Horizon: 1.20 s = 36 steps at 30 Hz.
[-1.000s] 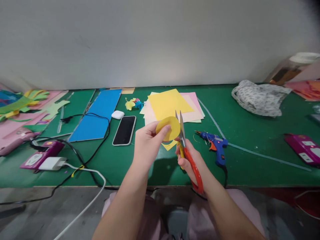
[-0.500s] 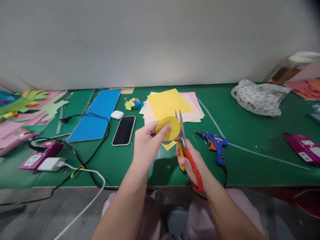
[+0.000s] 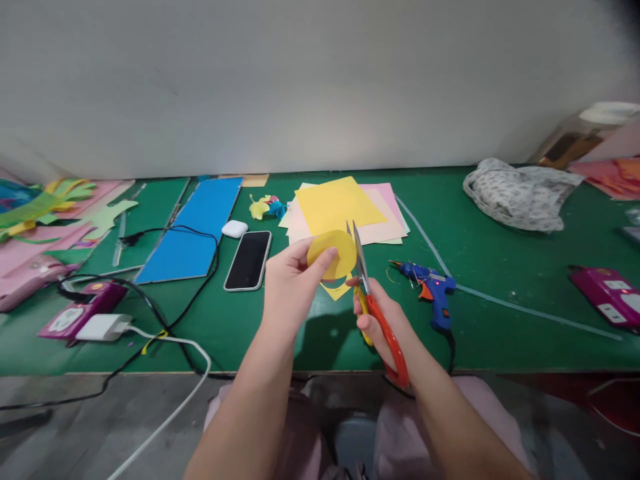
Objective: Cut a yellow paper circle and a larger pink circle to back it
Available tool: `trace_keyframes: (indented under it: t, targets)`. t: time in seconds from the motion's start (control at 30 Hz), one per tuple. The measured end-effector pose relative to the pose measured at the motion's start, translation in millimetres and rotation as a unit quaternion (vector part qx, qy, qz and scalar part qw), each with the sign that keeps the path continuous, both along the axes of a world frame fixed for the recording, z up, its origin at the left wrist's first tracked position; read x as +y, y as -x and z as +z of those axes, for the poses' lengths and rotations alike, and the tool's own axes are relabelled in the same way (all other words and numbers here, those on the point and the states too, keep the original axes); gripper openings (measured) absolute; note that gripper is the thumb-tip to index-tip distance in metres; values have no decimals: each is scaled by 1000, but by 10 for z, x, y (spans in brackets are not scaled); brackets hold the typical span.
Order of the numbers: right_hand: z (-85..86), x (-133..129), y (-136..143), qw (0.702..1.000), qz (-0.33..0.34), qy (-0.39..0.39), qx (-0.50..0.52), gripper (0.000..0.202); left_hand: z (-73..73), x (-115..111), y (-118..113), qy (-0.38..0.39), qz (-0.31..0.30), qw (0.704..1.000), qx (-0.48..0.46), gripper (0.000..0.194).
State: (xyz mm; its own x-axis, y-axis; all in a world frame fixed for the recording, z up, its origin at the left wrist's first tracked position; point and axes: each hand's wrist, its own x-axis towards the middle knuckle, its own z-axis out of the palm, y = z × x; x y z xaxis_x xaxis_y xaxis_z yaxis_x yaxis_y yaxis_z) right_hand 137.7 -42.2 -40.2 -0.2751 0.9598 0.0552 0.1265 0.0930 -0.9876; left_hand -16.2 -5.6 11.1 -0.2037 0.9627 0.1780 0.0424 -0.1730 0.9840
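Yellow disc (image 3: 332, 256) of paper is held up over the green table (image 3: 510, 280), nr. its front edge: roundish, flat, matte, w/ a smooth rim. L hand (image 3: 293, 287) has it pinched, thumb pressed on the face, fingers closed up behind. R hand (image 3: 381, 321) is curled round the red & yellow handles of the scissors (image 3: 395, 350), blades pointing away & a little apart, right beside the disc's right edge (touching or not, can't tell). Most L fingertips are hidden behind the paper, the thumb blocks part of its face, & R fingers are partly covered by the handles. A yellow scrap (image 3: 336, 292) shows below the disc, partly hidden. Behind: yellow sheet (image 3: 345, 203) on a paper stack (image 3: 393, 231). Phone (image 3: 249, 261) & white case (image 3: 235, 229) lie left; blue glue gun (image 3: 435, 293) right, its cord running to the front edge. Clear jar (image 3: 575, 143), far right, is cut off by the frame.
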Motion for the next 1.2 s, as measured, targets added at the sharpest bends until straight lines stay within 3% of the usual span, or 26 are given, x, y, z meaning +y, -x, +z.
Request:
trace_keyframes:
  t: [1.2]
  targets:
    - [-3, -5, -1, 999, 14, -18, -38, 77, 26, 22, 63, -27, 43, 999, -3, 29]
